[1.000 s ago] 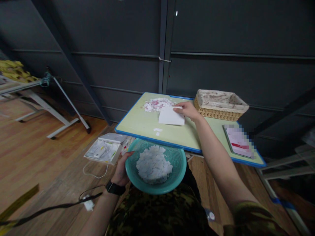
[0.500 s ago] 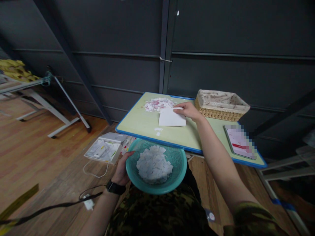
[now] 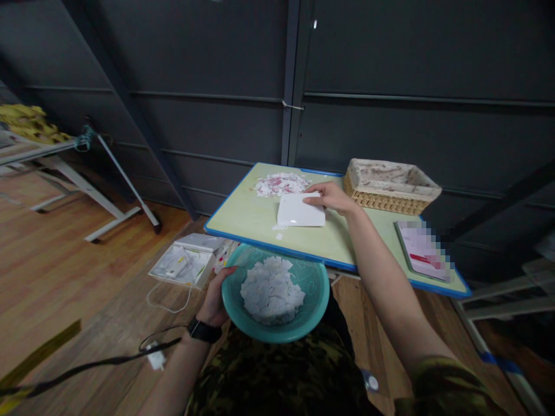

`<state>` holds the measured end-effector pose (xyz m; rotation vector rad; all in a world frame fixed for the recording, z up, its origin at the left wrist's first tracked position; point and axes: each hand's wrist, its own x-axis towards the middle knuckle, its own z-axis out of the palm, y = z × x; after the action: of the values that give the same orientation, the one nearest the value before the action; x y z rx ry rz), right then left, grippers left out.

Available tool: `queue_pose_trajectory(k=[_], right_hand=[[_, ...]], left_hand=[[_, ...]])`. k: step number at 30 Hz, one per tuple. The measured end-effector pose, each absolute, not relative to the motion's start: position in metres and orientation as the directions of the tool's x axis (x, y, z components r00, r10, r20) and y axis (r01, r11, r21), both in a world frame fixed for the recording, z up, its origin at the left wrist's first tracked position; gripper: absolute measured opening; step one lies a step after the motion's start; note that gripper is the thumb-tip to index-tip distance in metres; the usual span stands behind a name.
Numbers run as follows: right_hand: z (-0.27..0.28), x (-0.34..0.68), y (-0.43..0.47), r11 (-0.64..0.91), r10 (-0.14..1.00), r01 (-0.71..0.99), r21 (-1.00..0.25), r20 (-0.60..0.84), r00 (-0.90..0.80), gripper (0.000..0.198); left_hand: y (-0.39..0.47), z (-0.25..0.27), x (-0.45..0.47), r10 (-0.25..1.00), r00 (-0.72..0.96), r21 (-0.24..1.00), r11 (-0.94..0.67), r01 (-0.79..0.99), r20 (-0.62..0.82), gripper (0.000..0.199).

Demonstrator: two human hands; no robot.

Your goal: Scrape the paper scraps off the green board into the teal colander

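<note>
My left hand [image 3: 217, 299] grips the left rim of a teal plastic colander [image 3: 318, 289], thumb over the edge. A heap of small white paper scraps [image 3: 272, 290] lies in it. The colander sits just below the front edge of a pale green table [image 3: 234, 214] with a blue border. Over the table my right hand [image 3: 332, 197] pinches the top right corner of a white card [image 3: 299, 211]. A pile of white and pinkish paper scraps [image 3: 281, 184] lies behind the card, partly covered by it. Some loose white bits [image 3: 279, 236] are in front of the card.
A lined wicker basket [image 3: 392, 185] stands at the table's back right. Nearer, on the right, lies a tablet [image 3: 422, 251] with a blurred screen. An opened white box [image 3: 184, 260] with a cable is low on the left. Dark wall panels [image 3: 208, 46] rise behind the table.
The white card has shifted slightly left and toward me, its lower edge dipping and its face catching more light. My left hand and the colander have stayed in place.
</note>
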<state>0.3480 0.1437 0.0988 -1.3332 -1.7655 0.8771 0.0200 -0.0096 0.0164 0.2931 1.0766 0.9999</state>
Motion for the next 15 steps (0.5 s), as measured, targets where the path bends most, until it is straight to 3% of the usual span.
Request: queue_pose_trajectory(k=[4,10,15], right_hand=[[0.102,0.347,0.137,0.126,0.965,0.449,-0.885,0.005,-0.261,0.048],[0.103,0.337,0.132,0.085,0.974,0.384,-0.919,-0.006,-0.228,0.044],[0.096,0.323,0.130,0.061,0.922,0.375,-0.925,-0.091,-0.376,0.039]], left_hand=[[-0.009,0.016,0.020,0.798,0.108,0.634,0.545,-0.548,-0.593,0.010],[-0.010,0.019,0.021,0.813,0.111,0.662,0.536,-0.524,-0.571,0.011],[-0.011,0.022,0.022,0.811,0.095,0.667,0.535,-0.518,-0.577,0.012]])
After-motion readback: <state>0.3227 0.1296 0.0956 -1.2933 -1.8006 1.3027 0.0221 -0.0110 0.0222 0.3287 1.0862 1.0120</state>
